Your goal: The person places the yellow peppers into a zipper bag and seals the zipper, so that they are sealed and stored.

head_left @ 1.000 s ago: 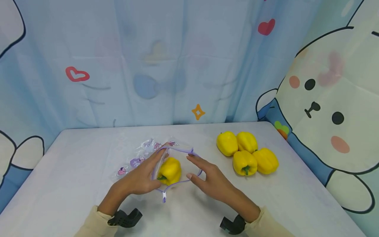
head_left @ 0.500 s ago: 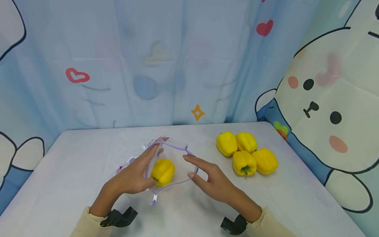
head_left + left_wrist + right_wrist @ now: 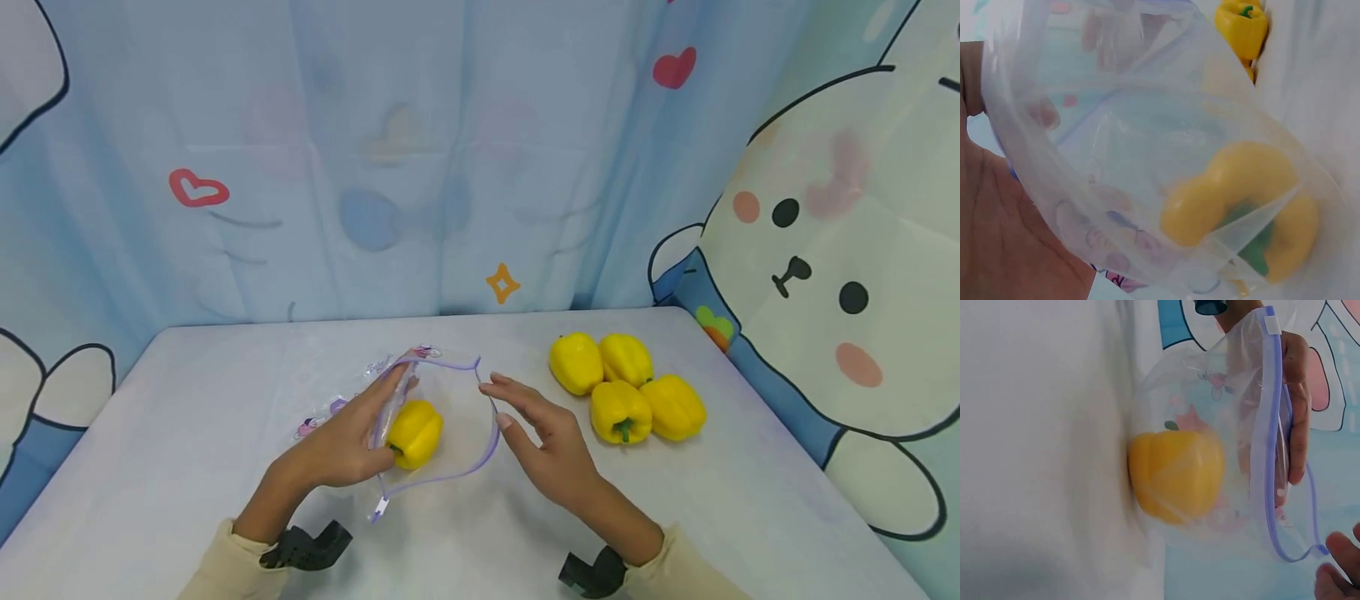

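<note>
A clear zip bag (image 3: 457,442) with a purple zip rim and printed figures stands with its mouth held wide on the table. Inside it lies one yellow bell pepper (image 3: 417,433), seen through the plastic in the left wrist view, its green stem (image 3: 1250,240) showing. My left hand (image 3: 341,442) holds the bag's left side, its fingers hooked over the rim, as the right wrist view shows. Close to the rim's right side is my right hand (image 3: 551,450), with thumb and fingers apart and nothing between them. Whether its fingertips touch the rim I cannot tell.
Several yellow bell peppers (image 3: 622,412) sit clustered at the back right of the white table (image 3: 225,400). A printed blue curtain (image 3: 375,167) hangs behind the table. Each wrist carries a black camera mount (image 3: 303,550).
The bag and left hand have shifted slightly left, with the pepper in the bag. My right hand has drawn back from the rim to the right. The bag's mouth looks wider and rounder.
</note>
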The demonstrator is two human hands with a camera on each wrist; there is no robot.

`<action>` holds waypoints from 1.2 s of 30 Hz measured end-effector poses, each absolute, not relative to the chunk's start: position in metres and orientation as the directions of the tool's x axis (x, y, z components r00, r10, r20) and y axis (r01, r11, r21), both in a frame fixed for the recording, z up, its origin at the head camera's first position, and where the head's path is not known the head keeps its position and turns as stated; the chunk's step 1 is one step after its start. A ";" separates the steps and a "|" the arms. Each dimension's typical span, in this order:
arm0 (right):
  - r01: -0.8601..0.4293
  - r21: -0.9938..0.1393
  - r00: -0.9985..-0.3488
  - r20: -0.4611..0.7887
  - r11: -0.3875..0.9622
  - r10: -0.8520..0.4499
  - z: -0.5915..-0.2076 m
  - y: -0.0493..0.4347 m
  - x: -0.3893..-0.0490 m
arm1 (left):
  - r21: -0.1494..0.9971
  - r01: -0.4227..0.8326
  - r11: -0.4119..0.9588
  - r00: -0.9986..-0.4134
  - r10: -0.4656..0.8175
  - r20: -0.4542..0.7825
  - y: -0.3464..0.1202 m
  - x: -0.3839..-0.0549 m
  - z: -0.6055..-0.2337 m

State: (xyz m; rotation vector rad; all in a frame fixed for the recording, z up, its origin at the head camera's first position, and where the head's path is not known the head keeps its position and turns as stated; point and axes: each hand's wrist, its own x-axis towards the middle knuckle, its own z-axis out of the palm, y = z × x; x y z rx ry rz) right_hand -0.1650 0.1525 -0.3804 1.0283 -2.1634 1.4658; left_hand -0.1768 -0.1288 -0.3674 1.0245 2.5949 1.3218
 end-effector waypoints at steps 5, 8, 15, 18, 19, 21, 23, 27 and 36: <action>-0.710 -0.674 -0.702 0.652 0.205 -0.288 -0.382 0.156 -0.169 | 0.745 0.528 0.407 -0.777 0.585 0.232 -0.129 -0.178 -0.368; -0.692 -0.690 -0.719 0.632 0.213 -0.290 -0.383 0.163 -0.171 | 0.741 0.533 0.408 -0.775 0.587 0.234 -0.130 -0.178 -0.369; -0.660 -0.680 -0.750 0.574 0.319 -0.329 -0.387 0.185 -0.175 | 0.736 0.528 0.424 -0.781 0.582 0.225 -0.129 -0.176 -0.368; -0.621 -0.689 -0.783 0.522 0.374 -0.339 -0.389 0.196 -0.175 | 0.732 0.527 0.432 -0.782 0.583 0.220 -0.130 -0.176 -0.368; -0.606 -0.687 -0.795 0.503 0.400 -0.340 -0.390 0.200 -0.175 | 0.730 0.529 0.433 -0.782 0.584 0.220 -0.130 -0.176 -0.368; -0.587 -0.680 -0.809 0.474 0.439 -0.346 -0.391 0.209 -0.176 | 0.727 0.527 0.440 -0.783 0.585 0.213 -0.131 -0.176 -0.367; -0.568 -0.663 -0.823 0.452 0.487 -0.344 -0.392 0.217 -0.177 | 0.726 0.529 0.439 -0.781 0.587 0.214 -0.131 -0.176 -0.367; -0.564 -0.616 -0.824 0.463 0.550 -0.326 -0.389 0.234 -0.180 | 0.727 0.518 0.451 -0.789 0.581 0.202 -0.131 -0.177 -0.366; -0.424 -0.623 -0.893 0.407 0.658 -0.190 -0.382 0.281 -0.181 | 0.723 0.527 0.447 -0.784 0.583 0.212 -0.129 -0.180 -0.369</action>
